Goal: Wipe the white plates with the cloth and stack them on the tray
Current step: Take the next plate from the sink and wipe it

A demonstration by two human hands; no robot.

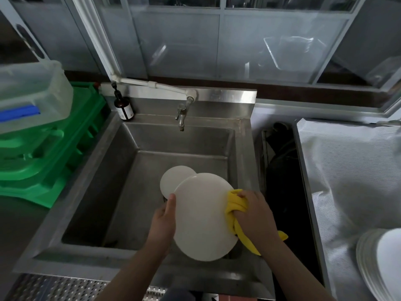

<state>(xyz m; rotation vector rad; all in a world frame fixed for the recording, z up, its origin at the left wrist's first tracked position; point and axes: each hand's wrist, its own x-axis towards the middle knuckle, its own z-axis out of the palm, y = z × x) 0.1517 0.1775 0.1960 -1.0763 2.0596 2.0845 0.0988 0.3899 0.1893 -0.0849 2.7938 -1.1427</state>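
Over the steel sink (121, 170) I hold a large white plate (201, 216), tilted toward me. My left hand (163, 222) grips its left rim, thumb on the face. My right hand (255, 216) grips a bunched yellow cloth (235, 206) and presses it against the plate's right edge; a tail of cloth hangs below my wrist. A smaller white plate (171, 180) shows behind the big one, inside the sink. A stack of white plates (377, 261) rests at the lower right on a surface covered with white cloth (347, 170).
A tap (181, 117) juts over the sink's back wall, with a brown pump bottle (123, 107) to its left. Green crates (50, 153) and a clear plastic box (28, 96) are stacked on the left. A dark gap (282, 181) separates sink and right counter.
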